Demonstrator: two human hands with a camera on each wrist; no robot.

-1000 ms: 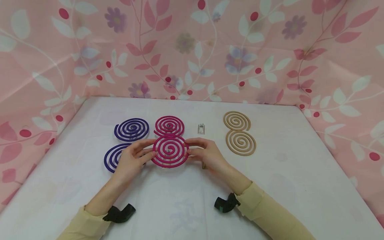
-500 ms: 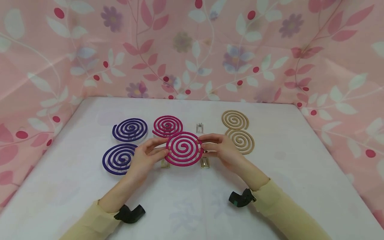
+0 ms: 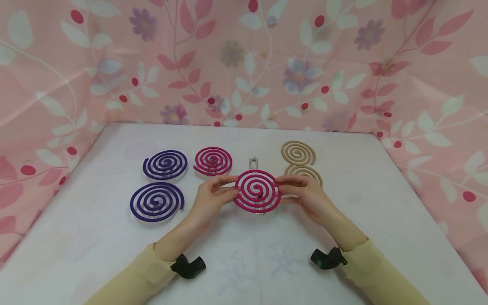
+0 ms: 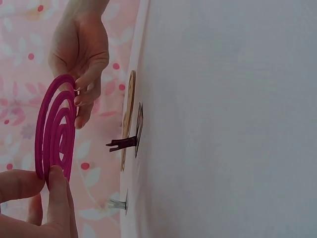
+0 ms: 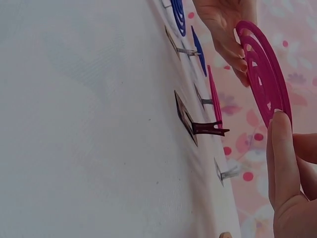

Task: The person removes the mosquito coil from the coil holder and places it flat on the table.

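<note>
Both hands hold a pink mosquito coil point(image 3: 257, 186) by its opposite edges, raised off the table. The left hand point(image 3: 210, 199) pinches its left edge between thumb and fingers. On the opposite edge, the right hand point(image 3: 310, 198) grips with thumb and fingertips. Below the coil stands a metal coil stand point(image 5: 208, 129) with a forked upright; the wrist views show a gap between fork and coil. Behind it is a second, silvery stand point(image 3: 253, 162). Another pink coil point(image 3: 213, 161) sits on a stand at the back, left of the silvery one.
Two dark blue coils point(image 3: 165, 164) rest on stands at the left, one behind the other. At the right lie two tan coils point(image 3: 298, 153), the nearer one partly behind the right hand. A white cloth point(image 3: 244, 262) covers the table, with a floral curtain point(image 3: 236, 63) beyond.
Both hands have carried the pink coil rightward, from in front of the other pink coil to above the front right stand. The nearer blue coil has come fully into view.
</note>
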